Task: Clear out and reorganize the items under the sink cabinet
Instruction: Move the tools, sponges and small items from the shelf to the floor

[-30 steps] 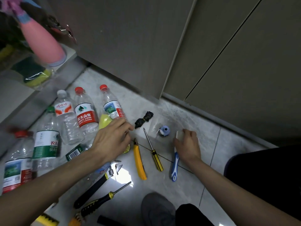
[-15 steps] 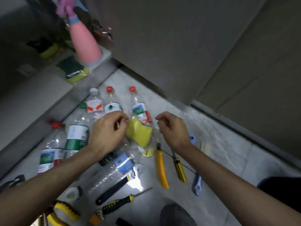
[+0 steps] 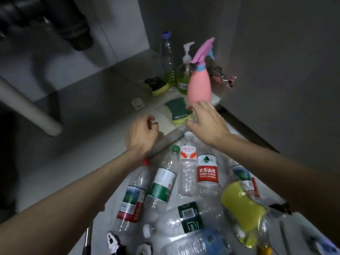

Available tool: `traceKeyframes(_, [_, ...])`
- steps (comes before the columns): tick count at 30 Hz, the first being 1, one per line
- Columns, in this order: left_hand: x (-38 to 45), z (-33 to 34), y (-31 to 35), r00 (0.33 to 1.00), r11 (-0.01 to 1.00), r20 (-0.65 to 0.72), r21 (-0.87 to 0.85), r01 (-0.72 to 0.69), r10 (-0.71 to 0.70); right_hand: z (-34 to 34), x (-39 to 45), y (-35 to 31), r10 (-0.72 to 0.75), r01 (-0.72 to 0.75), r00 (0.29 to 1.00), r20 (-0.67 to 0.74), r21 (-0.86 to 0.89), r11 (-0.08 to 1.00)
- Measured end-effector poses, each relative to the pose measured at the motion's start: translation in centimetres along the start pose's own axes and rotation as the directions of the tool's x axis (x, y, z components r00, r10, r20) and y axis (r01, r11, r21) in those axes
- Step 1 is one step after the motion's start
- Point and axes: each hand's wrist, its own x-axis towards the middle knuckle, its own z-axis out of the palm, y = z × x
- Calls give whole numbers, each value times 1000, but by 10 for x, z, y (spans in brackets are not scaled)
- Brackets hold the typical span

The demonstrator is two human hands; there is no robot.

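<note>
- The right hand [image 3: 206,124] reaches forward with its fingers spread and released; the fingertips lie at the base of the pink spray bottle [image 3: 199,85], though whether they touch it cannot be told.
- The left hand [image 3: 141,133] hangs beside it over the cabinet's front edge, fingers loosely curled inward, grasping nothing that shows.
- The pink spray bottle stands upright on the cabinet floor [image 3: 103,92], near the open door [image 3: 285,70].
- Just left of its base a green-and-yellow sponge [image 3: 179,111] lies flat.
- Behind the spray bottle stand a pump bottle [image 3: 184,78] and a tall clear bottle [image 3: 168,57], with a second sponge [image 3: 158,86] beside them.
- Below both forearms, empty water bottles [image 3: 185,179] lie in a cluster on the tiled floor.
- A yellow sponge [image 3: 242,205] rests on the bottles under the right forearm.
</note>
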Motion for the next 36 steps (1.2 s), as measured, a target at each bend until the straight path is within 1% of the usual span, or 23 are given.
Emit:
traceKeyframes(4, [26, -6, -5, 1000, 1000, -23, 3, 2, -2, 24, 31, -12, 9, 11, 994, 106, -191, 982])
traceKeyframes(5, [31, -6, -5, 1000, 1000, -18, 6, -10, 10, 30, 31, -10, 18, 10, 993, 120, -226, 974])
traceKeyframes(6, [37, -6, -4, 1000, 1000, -8, 6, -25, 26, 35, 30, -8, 15, 10, 994, 104, -237, 972])
traceKeyframes(8, [51, -3, -2, 998, 998, 15, 5, -56, 56, 43, 25, -1, 0, 0, 1000, 2, -164, 986])
traceKeyframes(10, [67, 2, 4, 998, 998, 28, 10, -56, 55, 46, 16, 4, 29, -32, 995, -95, -29, 999])
traceKeyframes(13, [89, 11, 18, 996, 997, 64, 42, -69, 66, 44, -9, 11, 58, -31, 983, -175, 152, 988])
traceKeyframes(15, [105, 18, 27, 991, 992, 113, 94, -80, 69, 37, -26, 14, 42, -2, 983, -179, 220, 976])
traceKeyframes(17, [121, 27, 30, 986, 990, 161, 129, -59, 38, 27, -39, 17, 40, 5, 985, -166, 258, 966])
traceKeyframes(20, [146, 38, 25, 979, 978, 203, 205, -44, 1, 11, -51, 25, 53, -13, 984, -167, 228, 974])
traceKeyframes(23, [157, 49, 18, 966, 955, 258, 289, -65, -13, -5, -64, 36, 78, -49, 988, -133, 209, 977])
traceKeyframes(24, [157, 53, 15, 972, 952, 235, 296, -81, 9, -8, -69, 40, 94, -66, 988, -126, 212, 975])
traceKeyframes(25, [156, 56, 13, 983, 953, 181, 289, -95, 43, -11, -75, 43, 114, -86, 986, -119, 221, 971])
traceKeyframes(27, [151, 57, 10, 994, 967, 38, 231, -108, 102, -14, -87, 48, 156, -122, 981, -113, 259, 958])
traceKeyframes(28, [149, 55, 10, 994, 977, -11, 187, -104, 108, -16, -93, 50, 172, -134, 978, -115, 279, 951])
traceKeyframes(30, [142, 49, 10, 992, 991, -51, 76, -111, 115, -18, -105, 53, 184, -147, 977, -107, 285, 947])
traceKeyframes(31, [135, 46, 11, 990, 991, -57, 9, -131, 131, -20, -112, 55, 170, -138, 980, -103, 260, 956])
traceKeyframes(33, [107, 39, 12, 975, 974, -109, -99, -203, 192, -26, -126, 59, 117, -100, 989, -89, 170, 980])
traceKeyframes(35, [66, 34, 14, 932, 926, -192, -167, -339, 306, -32, -143, 65, 109, -100, 990, -86, 107, 989])
traceKeyframes(36, [40, 34, 16, 906, 886, -199, -212, -412, 374, -36, -153, 68, 120, -111, 988, -99, 94, 989])
